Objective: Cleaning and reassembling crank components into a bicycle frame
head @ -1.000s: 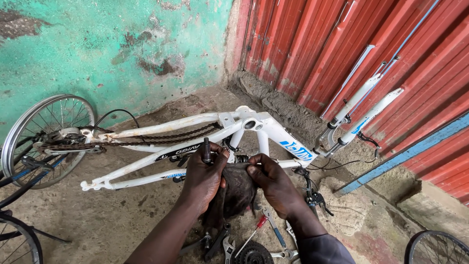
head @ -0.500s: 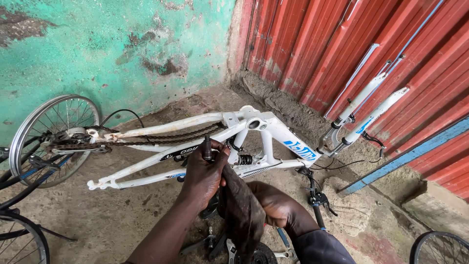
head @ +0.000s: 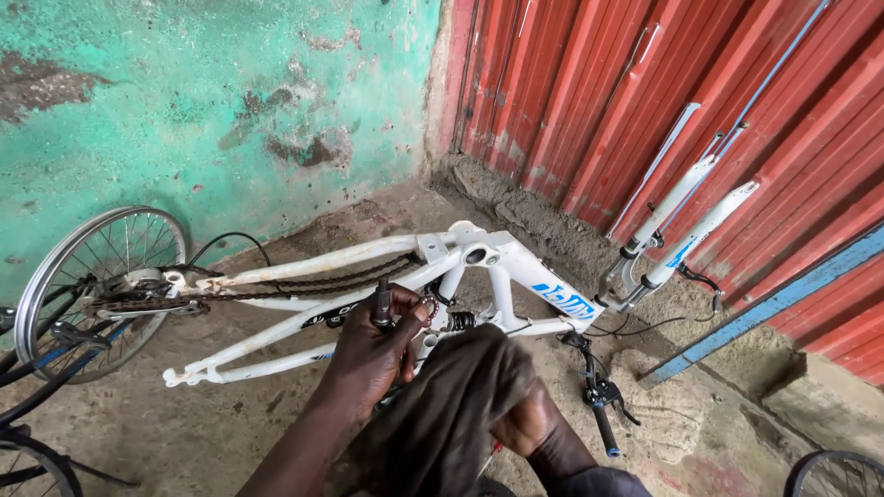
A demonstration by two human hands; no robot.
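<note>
A white bicycle frame (head: pixel 516 267) lies upside down on the ground, its fork (head: pixel 681 221) leaning against the red wall. A rusty chain (head: pixel 304 285) runs along it to the rear wheel (head: pixel 83 276) at the left. My left hand (head: pixel 368 354) is shut on a small dark metal part (head: pixel 382 302), held upright just in front of the frame's middle. My right hand (head: pixel 525 419) grips a dark brown rag (head: pixel 451 414) that drapes over it and hides most of its fingers.
A peeling green wall stands behind, a red corrugated metal wall (head: pixel 663 101) to the right. A handlebar grip with brake lever (head: pixel 603 405) lies on the dirt at the right. Parts of other wheels show at bottom left (head: pixel 28 465) and bottom right (head: pixel 833 469).
The rag has been pulled up over my right hand, which has dropped lower. My left hand stays by the frame holding the metal part. The view has shifted slightly.
</note>
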